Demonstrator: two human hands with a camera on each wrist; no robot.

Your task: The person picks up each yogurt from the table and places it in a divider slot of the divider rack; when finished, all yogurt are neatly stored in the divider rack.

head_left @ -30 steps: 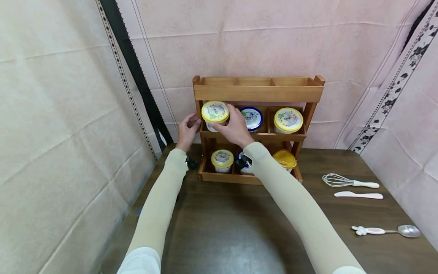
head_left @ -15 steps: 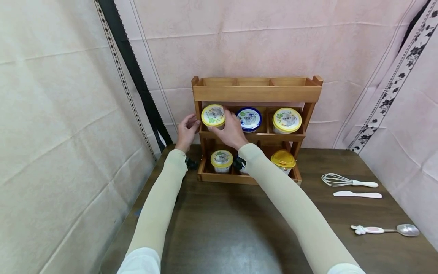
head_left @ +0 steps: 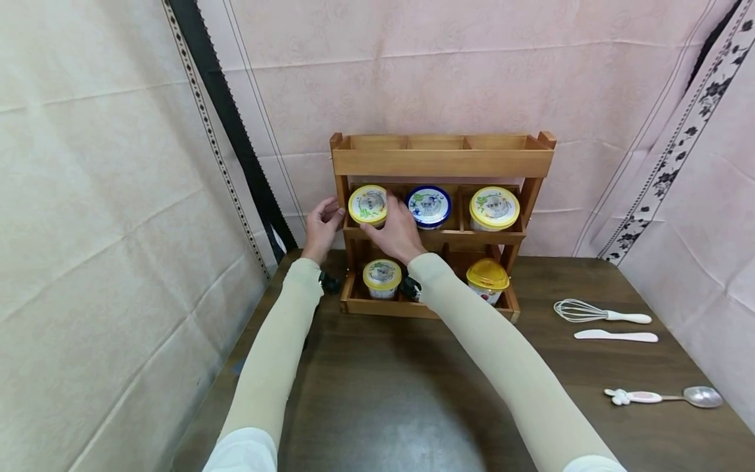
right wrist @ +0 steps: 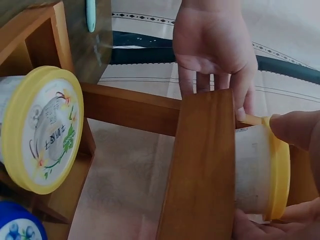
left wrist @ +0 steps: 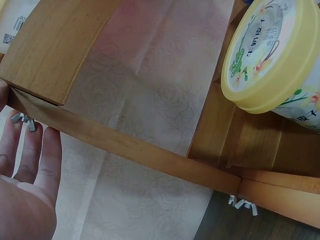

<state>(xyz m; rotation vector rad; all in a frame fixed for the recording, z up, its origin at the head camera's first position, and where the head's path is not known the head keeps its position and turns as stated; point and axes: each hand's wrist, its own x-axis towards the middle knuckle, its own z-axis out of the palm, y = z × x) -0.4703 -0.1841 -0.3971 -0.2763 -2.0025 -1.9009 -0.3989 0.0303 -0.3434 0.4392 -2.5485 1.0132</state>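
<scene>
My right hand (head_left: 394, 229) pinches a yellow-lidded tub (head_left: 367, 204) between thumb and fingers, in the left compartment of the wooden rack's (head_left: 442, 157) middle tier. The right wrist view shows the thumb on the lid's rim and fingers at the other side of the tub (right wrist: 252, 170). My left hand (head_left: 321, 226) grips the rack's left upright, the thumb on one side and the fingers (left wrist: 47, 160) on the other. Beside the held tub sit a blue-lidded tub (head_left: 428, 206) and another yellow-lidded tub (head_left: 494, 208).
On the bottom tier stand a yellow-lidded tub (head_left: 382, 278) and a domed yellow-lidded tub (head_left: 488, 280); a blue-lidded one (right wrist: 20, 227) is mostly hidden. A whisk (head_left: 580, 311), a white knife (head_left: 616, 335) and a spoon (head_left: 702, 396) lie to the right.
The tub in my right hand has gone down a little into the left compartment, with the hand following it. My left hand has stayed on the upright.
</scene>
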